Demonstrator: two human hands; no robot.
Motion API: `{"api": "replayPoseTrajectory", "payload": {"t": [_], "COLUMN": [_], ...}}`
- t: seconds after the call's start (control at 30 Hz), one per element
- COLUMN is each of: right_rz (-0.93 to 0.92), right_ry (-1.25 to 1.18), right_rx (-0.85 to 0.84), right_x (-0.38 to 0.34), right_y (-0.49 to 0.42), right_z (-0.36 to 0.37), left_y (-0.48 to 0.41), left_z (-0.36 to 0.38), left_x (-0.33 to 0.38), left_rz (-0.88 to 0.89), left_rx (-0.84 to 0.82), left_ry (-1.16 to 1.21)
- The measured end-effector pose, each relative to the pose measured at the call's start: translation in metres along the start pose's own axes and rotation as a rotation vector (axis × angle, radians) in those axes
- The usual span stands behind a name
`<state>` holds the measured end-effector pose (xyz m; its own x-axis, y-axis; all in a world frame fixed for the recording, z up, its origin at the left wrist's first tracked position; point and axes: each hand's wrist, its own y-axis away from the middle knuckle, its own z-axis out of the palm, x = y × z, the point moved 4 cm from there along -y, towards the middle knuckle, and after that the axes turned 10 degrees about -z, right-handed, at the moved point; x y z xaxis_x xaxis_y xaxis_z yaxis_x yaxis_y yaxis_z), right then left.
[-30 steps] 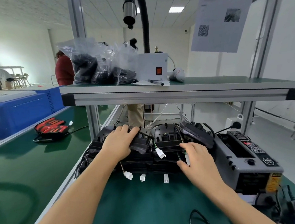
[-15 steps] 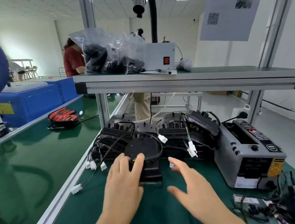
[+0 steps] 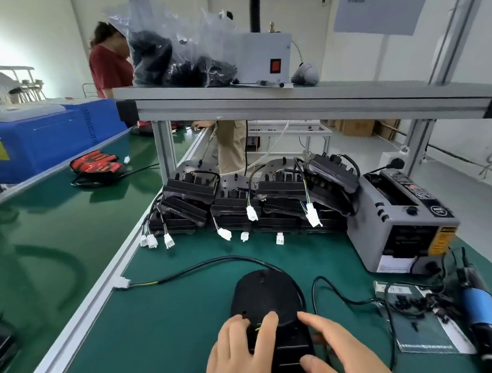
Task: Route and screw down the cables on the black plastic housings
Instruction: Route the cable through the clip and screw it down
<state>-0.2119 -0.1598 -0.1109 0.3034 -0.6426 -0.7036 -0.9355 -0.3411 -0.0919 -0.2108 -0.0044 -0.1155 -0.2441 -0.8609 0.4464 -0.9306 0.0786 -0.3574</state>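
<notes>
As the left hand (image 3: pixel 240 356) lies flat on the housing (image 3: pixel 262 297), right hand (image 3: pixel 339 352) spreads open.

Factory line: green benches (image 3: pixel 161 325), stacked housings (image 3: pixel 234 205)

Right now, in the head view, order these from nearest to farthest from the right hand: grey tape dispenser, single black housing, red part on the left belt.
1. black housing: front centre, touched by the right hand.
2. tape dispenser: right, further back.
3. red part: far left belt.
</notes>
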Motion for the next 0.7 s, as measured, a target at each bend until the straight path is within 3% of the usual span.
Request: {"api": "replayPoseTrajectory", "payload": {"t": [0.2, 0.3, 0.47, 0.7], "right_rz": [0.028, 0.006, -0.034, -0.081], "right_ry": [-0.009, 0.021, 0.051, 0.063], "right_rx": [0.001, 0.018, 0.055, 0.073], "right_x": [0.006, 0.006, 0.005, 0.005], "right_y": [0.019, 0.025, 0.032, 0.036], "right_z": [0.008, 0.011, 0.01, 0.012], "left_y": [0.016, 0.012, 0.011, 0.015], "left_z": [0.003, -0.001, -0.006, 0.005], "left_x": [-0.006, -0.022, -0.011, -0.004], "left_rz": [-0.017, -0.065, -0.044, -0.202], "left_rx": [-0.236, -0.138, -0.046, 0.034], "left_ry": [0.139, 0.286, 0.241, 0.352]}}
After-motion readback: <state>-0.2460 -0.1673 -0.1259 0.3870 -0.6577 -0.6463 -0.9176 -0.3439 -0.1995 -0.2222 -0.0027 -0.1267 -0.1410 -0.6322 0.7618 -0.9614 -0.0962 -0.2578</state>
